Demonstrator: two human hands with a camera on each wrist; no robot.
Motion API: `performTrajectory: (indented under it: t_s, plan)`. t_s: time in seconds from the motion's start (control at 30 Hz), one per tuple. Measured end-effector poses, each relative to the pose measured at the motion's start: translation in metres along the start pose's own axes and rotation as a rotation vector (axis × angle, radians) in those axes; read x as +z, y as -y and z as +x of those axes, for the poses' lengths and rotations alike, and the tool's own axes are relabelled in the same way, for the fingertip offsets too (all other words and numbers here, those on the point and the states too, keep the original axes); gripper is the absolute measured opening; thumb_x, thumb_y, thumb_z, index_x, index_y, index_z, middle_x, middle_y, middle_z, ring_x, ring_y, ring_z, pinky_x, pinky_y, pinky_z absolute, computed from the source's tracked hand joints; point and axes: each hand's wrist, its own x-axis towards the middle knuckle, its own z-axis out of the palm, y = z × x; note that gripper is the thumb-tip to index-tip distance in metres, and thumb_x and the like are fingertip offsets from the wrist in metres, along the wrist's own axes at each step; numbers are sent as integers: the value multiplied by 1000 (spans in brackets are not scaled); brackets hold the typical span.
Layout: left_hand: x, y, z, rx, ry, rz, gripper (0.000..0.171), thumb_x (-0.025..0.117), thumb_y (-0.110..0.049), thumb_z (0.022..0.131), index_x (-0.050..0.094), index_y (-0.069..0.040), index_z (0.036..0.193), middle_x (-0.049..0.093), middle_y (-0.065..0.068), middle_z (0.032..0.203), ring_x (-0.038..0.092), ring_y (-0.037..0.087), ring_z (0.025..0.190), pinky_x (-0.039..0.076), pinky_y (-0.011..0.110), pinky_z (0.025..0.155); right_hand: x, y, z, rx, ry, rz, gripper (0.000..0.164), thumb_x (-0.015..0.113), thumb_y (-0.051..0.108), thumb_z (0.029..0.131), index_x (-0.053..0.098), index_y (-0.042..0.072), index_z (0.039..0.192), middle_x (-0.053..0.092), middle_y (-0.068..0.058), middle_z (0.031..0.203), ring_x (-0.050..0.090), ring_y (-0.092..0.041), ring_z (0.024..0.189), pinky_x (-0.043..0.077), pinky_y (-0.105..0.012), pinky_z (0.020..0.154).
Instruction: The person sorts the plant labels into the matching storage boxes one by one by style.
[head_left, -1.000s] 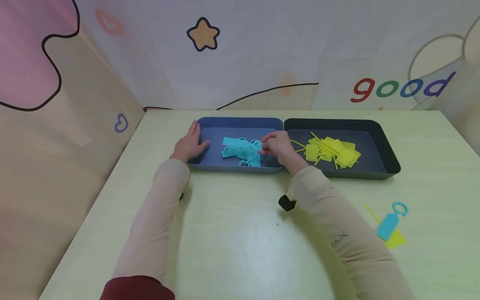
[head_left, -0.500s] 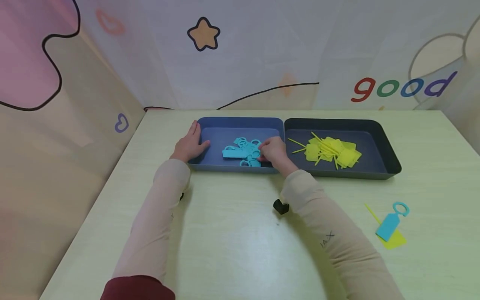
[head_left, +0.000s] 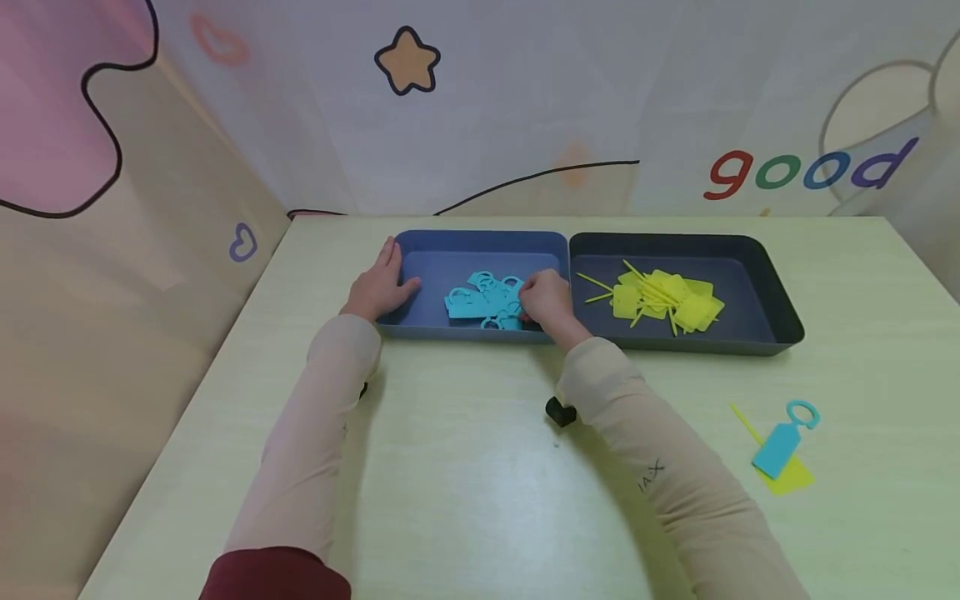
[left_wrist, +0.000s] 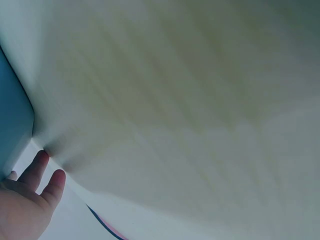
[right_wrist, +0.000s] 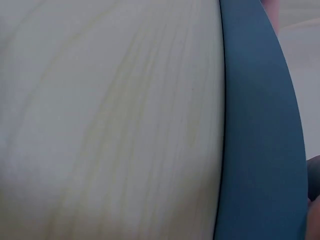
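Note:
My left hand [head_left: 377,285] rests against the left rim of the blue tray [head_left: 427,258], fingers straight and thumb over the edge. A pile of light-blue plant tags [head_left: 472,308] with hooked ring ends lies inside that tray. My right hand [head_left: 547,300] bends its fingers down at the pile's right edge; its fingertips are hidden, so any tag between them cannot be made out. In the left wrist view the left hand's fingers [left_wrist: 52,187] stand near the tray wall [left_wrist: 15,115]. The right wrist view shows the tray's side [right_wrist: 262,125], which mostly hides the right hand.
Touching the blue tray on its right stands a black tray [head_left: 761,292] with a heap of yellow plant labels [head_left: 663,300] on thin sticks. At the table's right, one light-blue tag [head_left: 778,448] lies across a yellow label [head_left: 793,479]. A printed cloth wall [head_left: 510,100] stands behind.
My right hand has dropped slightly lower and closer to the pile, its fingers bending more. The light-blue tags have shifted, with a long one now lower down. The left hand stays put.

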Motion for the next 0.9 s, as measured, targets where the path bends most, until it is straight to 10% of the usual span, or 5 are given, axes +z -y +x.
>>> performTrajectory:
  t_s: [0.27, 0.57, 0.9]
  plan:
    - [-1, -1, 1, -2, 0, -5, 78, 37, -46, 90, -3, -5, 142, -11, 7, 149, 22, 32, 133, 30, 47, 101, -2, 1, -1, -60, -9, -66, 18, 47, 7, 84, 64, 4, 82, 61, -9, 78, 55, -18, 60, 41, -26, 54]
    - [2, 1, 3, 5, -8, 1, 78, 37, -47, 89, -3, -6, 142, -11, 7, 149, 22, 31, 133, 32, 46, 100, -40, 4, -18, -309, -13, -124, 35, 45, 15, 88, 53, -1, 118, 53, -18, 119, 52, -31, 102, 42, -42, 86]
    - [2, 1, 3, 6, -13, -6, 78, 38, -46, 89, -2, -5, 142, -10, 8, 150, 19, 31, 134, 30, 47, 101, -91, -36, -56, -559, 48, -483, 75, 50, 36, 88, 12, -1, 141, -1, -20, 148, -6, -33, 136, 11, -57, 104]
